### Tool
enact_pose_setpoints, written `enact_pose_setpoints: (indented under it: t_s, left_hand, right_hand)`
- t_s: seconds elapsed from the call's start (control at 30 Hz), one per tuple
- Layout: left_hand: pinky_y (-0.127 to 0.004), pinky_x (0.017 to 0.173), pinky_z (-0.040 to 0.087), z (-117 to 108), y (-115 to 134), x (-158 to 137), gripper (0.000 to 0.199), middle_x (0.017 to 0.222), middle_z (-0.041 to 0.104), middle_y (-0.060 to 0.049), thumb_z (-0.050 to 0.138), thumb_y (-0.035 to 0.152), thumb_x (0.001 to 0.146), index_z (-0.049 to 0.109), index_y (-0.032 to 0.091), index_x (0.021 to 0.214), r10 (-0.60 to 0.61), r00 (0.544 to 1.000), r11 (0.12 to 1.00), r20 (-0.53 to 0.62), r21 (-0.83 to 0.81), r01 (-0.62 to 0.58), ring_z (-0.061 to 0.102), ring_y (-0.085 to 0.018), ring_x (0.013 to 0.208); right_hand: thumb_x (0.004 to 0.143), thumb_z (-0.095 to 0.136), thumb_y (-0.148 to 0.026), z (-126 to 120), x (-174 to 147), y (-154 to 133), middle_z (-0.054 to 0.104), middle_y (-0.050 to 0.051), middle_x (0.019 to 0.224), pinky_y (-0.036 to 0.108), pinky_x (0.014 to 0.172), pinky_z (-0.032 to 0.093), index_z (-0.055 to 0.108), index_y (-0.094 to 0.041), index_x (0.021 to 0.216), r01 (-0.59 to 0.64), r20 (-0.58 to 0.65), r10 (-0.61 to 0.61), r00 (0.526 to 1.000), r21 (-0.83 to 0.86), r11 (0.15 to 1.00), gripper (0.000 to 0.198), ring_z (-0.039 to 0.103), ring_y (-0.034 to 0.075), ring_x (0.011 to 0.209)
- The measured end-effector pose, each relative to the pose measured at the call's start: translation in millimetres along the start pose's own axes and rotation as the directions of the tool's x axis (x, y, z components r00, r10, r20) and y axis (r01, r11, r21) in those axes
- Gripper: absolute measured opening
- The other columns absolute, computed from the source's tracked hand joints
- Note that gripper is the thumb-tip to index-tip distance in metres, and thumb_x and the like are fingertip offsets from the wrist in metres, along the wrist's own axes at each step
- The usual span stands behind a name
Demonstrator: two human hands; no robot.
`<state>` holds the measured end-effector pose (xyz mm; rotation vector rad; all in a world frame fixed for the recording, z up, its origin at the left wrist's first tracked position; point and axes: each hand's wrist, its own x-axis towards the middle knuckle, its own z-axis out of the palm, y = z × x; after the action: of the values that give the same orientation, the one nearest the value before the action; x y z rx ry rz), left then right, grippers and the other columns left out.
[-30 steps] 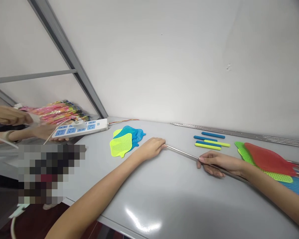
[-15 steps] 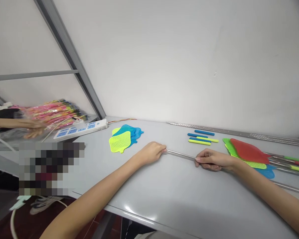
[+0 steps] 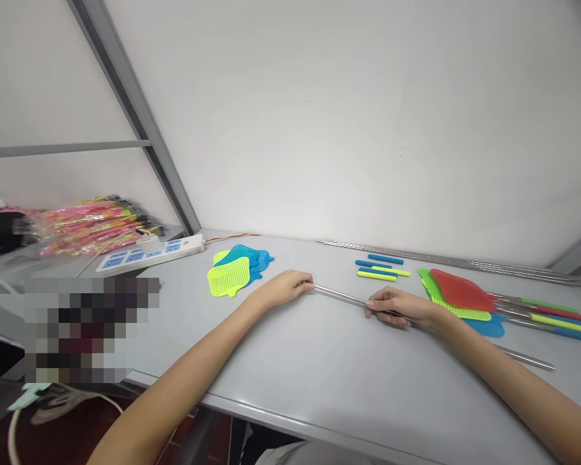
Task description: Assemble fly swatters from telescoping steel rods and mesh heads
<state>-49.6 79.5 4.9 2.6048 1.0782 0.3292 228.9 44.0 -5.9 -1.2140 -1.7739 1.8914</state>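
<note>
A thin metal rod (image 3: 339, 294) is stretched between my two hands above the grey table. My left hand (image 3: 290, 286) pinches its left end; whatever is inside those fingertips is hidden. Farther right, my right hand (image 3: 394, 306) has its thumb and fingers closed round the rod. A thicker length of rod (image 3: 532, 359) shows beyond my right forearm, apparently the same piece. Left of my left hand lie yellow (image 3: 230, 276) and blue (image 3: 259, 259) perforated fly swatter heads. Beyond my right hand are several blue and yellow handle grips (image 3: 377, 274).
Fly swatters with a red head (image 3: 459, 290) and coloured handles (image 3: 561, 323) lie at the right. Several long metal rods (image 3: 445, 261) run along the wall. A white power strip (image 3: 150, 254) and bagged colourful goods (image 3: 97, 223) are at the left, near a grey frame post (image 3: 145, 123).
The view has shifted slightly, moving the table items a little left. Both hands keep their hold on the rod. Another person's arm at the far left has gone out of view.
</note>
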Motion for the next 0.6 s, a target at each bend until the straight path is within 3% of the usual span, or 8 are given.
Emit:
enact_pose_setpoints:
  t_s: [0.27,0.47,0.6]
  left_hand:
    - [-0.02,0.056,0.032,-1.4,-5.8,-1.0,0.03,0.068,0.055,0.0,0.029,0.032,0.085,0.053,0.018,0.073,-0.014,1.0,0.997,-0.017,0.07,0.015,0.049,-0.012,0.062]
    - [-0.023,0.068,0.032,8.7,2.4,-3.6,0.021,0.069,0.056,-0.001,0.032,0.015,0.083,0.051,0.018,0.074,0.115,0.993,0.965,-0.034,0.243,-0.104,0.051,-0.012,0.066]
    - [-0.024,0.068,0.032,16.3,11.8,-5.3,0.02,0.068,0.058,-0.001,0.033,0.014,0.082,0.05,0.017,0.074,0.158,0.987,0.944,-0.032,0.298,-0.141,0.052,-0.013,0.065]
  right_hand:
    - [0.073,0.051,-0.04,-0.2,1.0,1.9,0.04,-0.007,0.043,0.017,0.029,0.018,0.059,-0.01,0.075,-0.002,-0.022,0.003,1.0,0.007,1.0,0.031,0.026,0.001,0.027]
    - [0.073,0.051,-0.04,-4.9,-2.1,4.4,0.042,-0.007,0.042,0.018,0.03,0.018,0.06,-0.009,0.076,-0.015,0.01,0.016,1.0,-0.038,0.999,0.032,0.028,0.001,0.027]
    - [0.074,0.051,-0.038,-10.1,-8.2,7.9,0.042,-0.006,0.041,0.018,0.032,0.019,0.061,-0.008,0.077,-0.007,0.025,0.009,1.0,-0.065,0.998,0.032,0.026,0.001,0.028]
